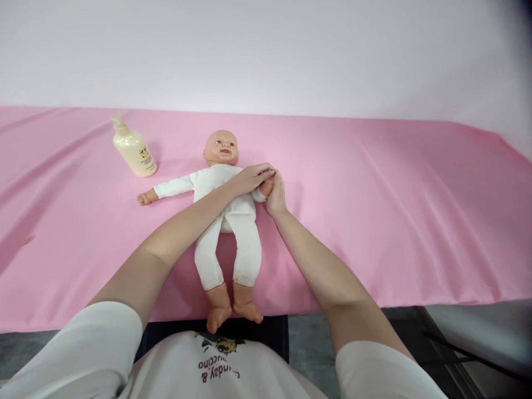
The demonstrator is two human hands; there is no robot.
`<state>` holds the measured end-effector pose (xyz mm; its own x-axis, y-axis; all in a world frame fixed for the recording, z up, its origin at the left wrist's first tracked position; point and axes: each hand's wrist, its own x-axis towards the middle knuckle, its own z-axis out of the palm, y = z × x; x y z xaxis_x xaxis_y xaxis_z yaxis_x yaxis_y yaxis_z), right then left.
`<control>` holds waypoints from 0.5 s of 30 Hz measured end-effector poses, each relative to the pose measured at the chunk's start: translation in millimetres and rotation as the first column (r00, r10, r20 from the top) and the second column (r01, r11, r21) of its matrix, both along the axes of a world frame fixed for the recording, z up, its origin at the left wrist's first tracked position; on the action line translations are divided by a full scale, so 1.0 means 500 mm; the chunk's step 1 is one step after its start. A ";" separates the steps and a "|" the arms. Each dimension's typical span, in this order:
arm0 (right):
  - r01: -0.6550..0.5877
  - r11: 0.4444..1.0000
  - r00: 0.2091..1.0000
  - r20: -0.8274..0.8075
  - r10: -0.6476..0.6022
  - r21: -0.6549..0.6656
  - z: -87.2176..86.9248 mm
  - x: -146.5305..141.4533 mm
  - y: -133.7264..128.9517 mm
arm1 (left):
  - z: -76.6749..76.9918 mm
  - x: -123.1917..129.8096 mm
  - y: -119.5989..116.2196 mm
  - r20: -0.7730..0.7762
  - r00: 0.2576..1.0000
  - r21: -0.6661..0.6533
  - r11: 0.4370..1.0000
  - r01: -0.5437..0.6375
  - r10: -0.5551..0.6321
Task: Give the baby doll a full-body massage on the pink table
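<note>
A baby doll [228, 191] with a white cloth body lies on its back, its head toward the wall and its feet toward me. My left hand [255, 177] reaches across the doll's chest, with its fingers curled over the top of the doll's hand [266, 187] on the right side. From the right, my right hand [277, 194] cups that same small hand, and my fingertips meet above it. The doll's other arm [174, 187] stretches out to the left, untouched. What lies between my palms is partly hidden.
A cream pump bottle [135, 152] stands on the pink cloth [353, 221], left of the doll's head. Behind the table rises a white wall [266, 55]. The doll's feet [220, 310] reach the table's front edge. Dark metal legs [449, 349] show below right.
</note>
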<state>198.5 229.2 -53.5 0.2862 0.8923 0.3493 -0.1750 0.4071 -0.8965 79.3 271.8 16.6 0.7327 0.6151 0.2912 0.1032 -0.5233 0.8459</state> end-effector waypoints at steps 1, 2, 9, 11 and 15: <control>0.015 1.000 1.000 -0.024 -0.015 0.004 -0.003 0.000 0.003 | 0.000 -0.001 0.000 0.004 1.000 0.004 1.000 -0.002 0.002; 0.035 0.999 0.998 -0.054 -0.034 0.012 -0.005 0.000 0.006 | 0.000 -0.001 0.000 0.005 1.000 0.006 1.000 -0.012 0.012; 0.004 1.000 1.000 -0.012 -0.004 0.021 0.001 -0.002 0.000 | -0.004 0.001 0.004 -0.019 0.999 0.006 1.000 -0.029 0.029; -0.017 0.999 1.000 -0.012 0.017 0.032 0.007 -0.003 -0.004 | -0.002 0.000 0.004 -0.019 1.000 0.001 1.000 -0.018 0.018; 0.021 0.998 1.000 0.017 -0.022 0.058 0.011 -0.003 -0.005 | 0.002 0.000 0.001 -0.001 1.000 0.030 1.000 0.008 -0.008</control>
